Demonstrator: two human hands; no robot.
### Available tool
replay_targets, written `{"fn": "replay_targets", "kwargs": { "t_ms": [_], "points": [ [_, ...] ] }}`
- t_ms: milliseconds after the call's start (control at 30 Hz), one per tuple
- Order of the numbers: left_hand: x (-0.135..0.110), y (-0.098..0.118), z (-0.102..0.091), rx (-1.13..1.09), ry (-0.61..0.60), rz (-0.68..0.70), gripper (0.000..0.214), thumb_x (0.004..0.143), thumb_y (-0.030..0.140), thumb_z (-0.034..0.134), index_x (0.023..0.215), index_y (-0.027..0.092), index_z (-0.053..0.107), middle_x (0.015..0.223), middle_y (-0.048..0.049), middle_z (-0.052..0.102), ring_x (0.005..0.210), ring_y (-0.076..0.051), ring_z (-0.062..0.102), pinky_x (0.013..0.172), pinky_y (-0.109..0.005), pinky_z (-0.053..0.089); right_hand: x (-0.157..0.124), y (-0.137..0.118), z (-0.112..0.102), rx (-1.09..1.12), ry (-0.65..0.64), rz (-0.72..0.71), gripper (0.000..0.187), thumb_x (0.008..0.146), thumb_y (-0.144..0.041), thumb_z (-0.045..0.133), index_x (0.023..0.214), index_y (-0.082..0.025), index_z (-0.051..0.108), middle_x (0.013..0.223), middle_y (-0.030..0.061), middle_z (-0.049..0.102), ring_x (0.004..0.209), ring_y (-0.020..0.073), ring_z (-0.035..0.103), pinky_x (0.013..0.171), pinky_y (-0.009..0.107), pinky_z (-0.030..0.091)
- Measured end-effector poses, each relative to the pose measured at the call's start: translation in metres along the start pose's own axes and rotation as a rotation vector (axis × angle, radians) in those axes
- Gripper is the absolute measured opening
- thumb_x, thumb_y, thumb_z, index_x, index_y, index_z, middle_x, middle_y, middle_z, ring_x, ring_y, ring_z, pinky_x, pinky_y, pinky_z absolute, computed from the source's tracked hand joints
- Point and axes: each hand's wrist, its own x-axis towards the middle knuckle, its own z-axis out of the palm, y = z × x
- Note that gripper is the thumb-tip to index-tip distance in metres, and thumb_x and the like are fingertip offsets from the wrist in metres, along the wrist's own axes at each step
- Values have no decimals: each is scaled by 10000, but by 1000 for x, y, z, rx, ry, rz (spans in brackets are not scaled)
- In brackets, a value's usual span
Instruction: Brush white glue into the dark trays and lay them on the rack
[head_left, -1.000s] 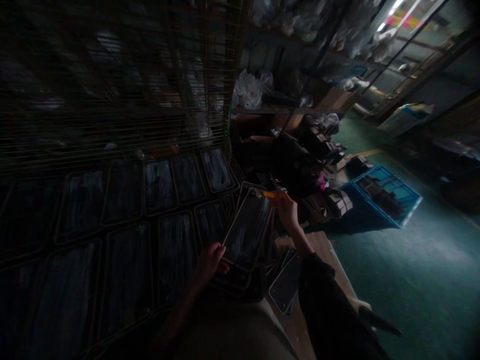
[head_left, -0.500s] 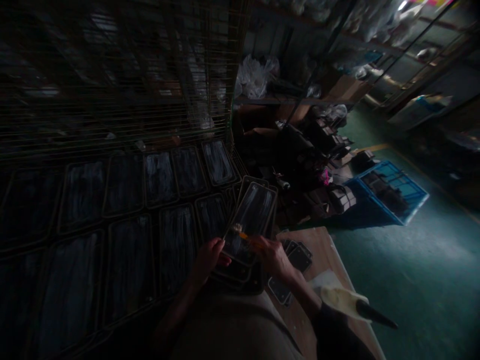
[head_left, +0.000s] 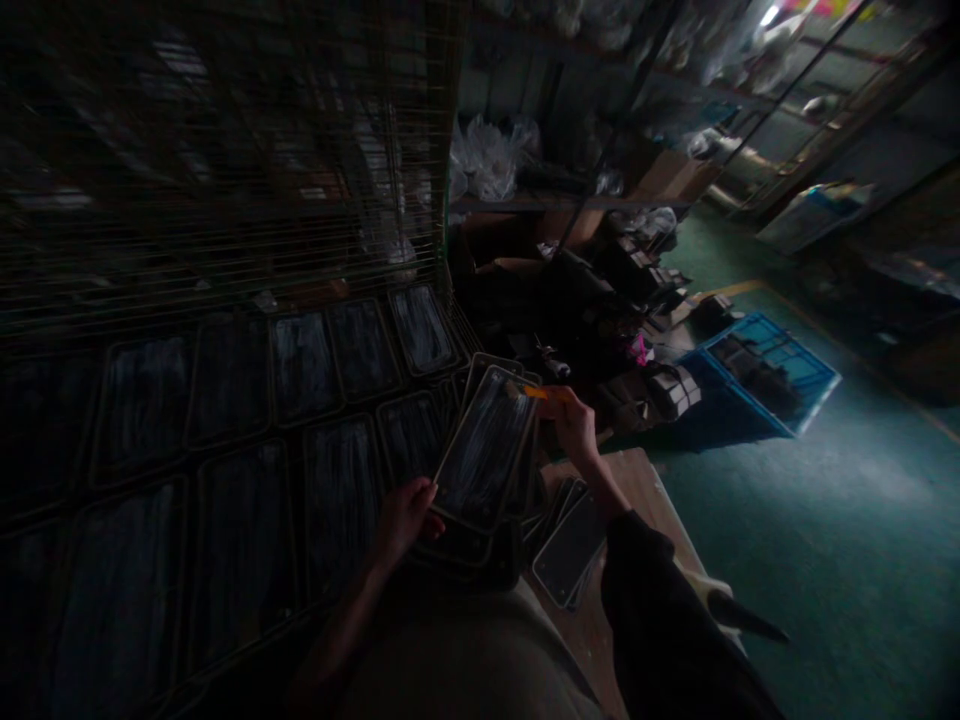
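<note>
My left hand [head_left: 411, 512] grips the lower left edge of a dark rectangular panel [head_left: 480, 455] with a pale rim and whitish streaks on its face. The panel is tilted, with more panels stacked beneath it. In my right hand [head_left: 574, 425] is a brush with an orange handle [head_left: 536, 392]; its bristles touch the panel near the upper end. To the left lie rows of similar streaked panels [head_left: 247, 530]. Several plainer dark panels [head_left: 568, 550] rest in a loose pile below my right forearm.
A wooden board [head_left: 637, 480] carries the loose pile and a pale object with a dark pointed end [head_left: 739, 612]. Wire mesh [head_left: 337, 230] rises behind the rows. A blue crate [head_left: 780, 370] stands on the green floor. Shelves with plastic bags [head_left: 487, 160] are behind.
My right hand has moved up and slightly right, carrying the brush from the panel's lower part to its upper end. My left hand still holds the panel. The whole view has shifted slightly.
</note>
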Motion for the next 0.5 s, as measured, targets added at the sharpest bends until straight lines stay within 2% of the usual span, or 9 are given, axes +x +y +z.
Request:
{"fn": "replay_targets", "kwargs": {
  "t_ms": [100,200,300,500],
  "points": [
    [0,-3,0,-5,-7,-1,359,787,541,536,860,189,536,477,41,599,429,-190,649,386,-234,493,12,-1,3,-161,-53,-151,291,975,-350,410,1140,-188,587,874,52,706,782,186,690,692,256,534],
    [-3,-3,2,-58,31,1,382,759,551,571,877,188,543,547,32,634,480,-199,674,431,-260,531,2,-6,7,-300,-174,-271,271,978,-283,398,1132,-183,597,946,72,700,785,188,680,680,252,508],
    [-7,2,6,-44,52,-28,362,779,524,550,903,183,551,526,23,644,474,-196,671,445,-260,535,-27,-16,5,-333,-313,-317,274,993,-290,383,1137,-189,592,977,79,688,799,183,667,687,249,494],
    [-13,5,9,-41,77,-60,301,805,456,534,904,173,561,510,13,650,454,-174,655,453,-238,529,-106,-49,-14,-218,-521,-286,286,1014,-295,347,1190,-213,557,888,62,665,747,169,640,660,255,484]
  ]
}}
